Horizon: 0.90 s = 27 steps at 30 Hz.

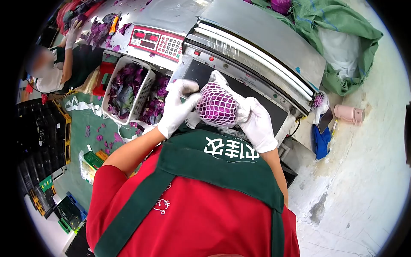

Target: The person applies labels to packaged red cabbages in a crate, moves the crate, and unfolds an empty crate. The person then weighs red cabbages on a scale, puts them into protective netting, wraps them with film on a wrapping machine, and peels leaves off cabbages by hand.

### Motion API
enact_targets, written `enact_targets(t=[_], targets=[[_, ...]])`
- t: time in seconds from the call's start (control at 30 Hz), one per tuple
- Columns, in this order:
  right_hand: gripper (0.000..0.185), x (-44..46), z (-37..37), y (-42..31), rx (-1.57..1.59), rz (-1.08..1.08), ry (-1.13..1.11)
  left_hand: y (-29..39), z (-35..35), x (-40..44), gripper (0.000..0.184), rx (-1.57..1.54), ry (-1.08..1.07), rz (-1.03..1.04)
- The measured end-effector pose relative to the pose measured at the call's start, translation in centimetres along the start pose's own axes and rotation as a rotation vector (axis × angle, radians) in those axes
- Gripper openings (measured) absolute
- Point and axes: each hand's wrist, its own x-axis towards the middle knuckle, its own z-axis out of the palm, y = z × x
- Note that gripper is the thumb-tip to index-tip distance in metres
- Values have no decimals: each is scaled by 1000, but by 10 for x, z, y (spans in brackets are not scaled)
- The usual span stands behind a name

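A red cabbage (215,106) in a white foam net sleeve is in front of my chest, over the near edge of the wrapping machine. My right hand (258,124), in a white glove, is closed on the gathered net at the right side of the cabbage. At the left side is my left hand (179,108), also gloved. Its thumb and fingers are curved and apart, with the fingertips at or very near the net; whether they press on it I cannot tell. A loose end of the net (218,78) sticks up at the far side of the cabbage.
The wrapping machine (261,25) has a dark plate (199,73). A red scale (156,43) stands left of it. A white crate (150,85) holds purple leaves. A co-worker (53,68) is at the far left. A green sack (346,51) and a pink bottle (349,113) are right.
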Motion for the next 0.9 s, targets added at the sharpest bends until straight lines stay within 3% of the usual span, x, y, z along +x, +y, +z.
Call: enact_targets(t=[0.07,0.13,0.2,0.33,0.47,0.53,0.6,0.67,0.7,0.73,0.8,0.87,0.9], targets=[[14,-2,9,-2,-13,-10,111,13,-3,-4,32,161,-105,243],[13,0,-2,-1,-26,-4,56,12,6,-8,29,209,-89,112],[14,0,-1,-3,0,10,-19,5,8,-7,24,245,-100,166],[15,0,-1,-6,-2,33,53,7,16,-5,16,251,-43,193],[15,0,-22,-11,-74,-64,87,20,18,-5,16,-20,2,225],[14,-3,-16,-10,-126,-82,154,37,14,-1,17,-652,-33,-388],[13,-6,-11,-10,-200,-106,276,27,16,11,20,-1063,-78,-656],[11,-7,-14,-11,-187,-131,315,13,4,19,22,-1500,-203,-775],[10,-8,-18,-11,-284,-163,316,13,3,24,25,-1478,-102,-941],[10,-9,-22,-11,-382,-194,317,14,3,25,26,-1506,-163,-938],[12,-11,1,-7,-1120,-485,362,12,8,26,27,-1580,-210,-957],[55,-13,19,0,-1626,-719,215,15,17,31,28,-1601,-258,-956],[69,-13,37,2,-1695,-765,107,18,22,32,28,-1621,-300,-953]])
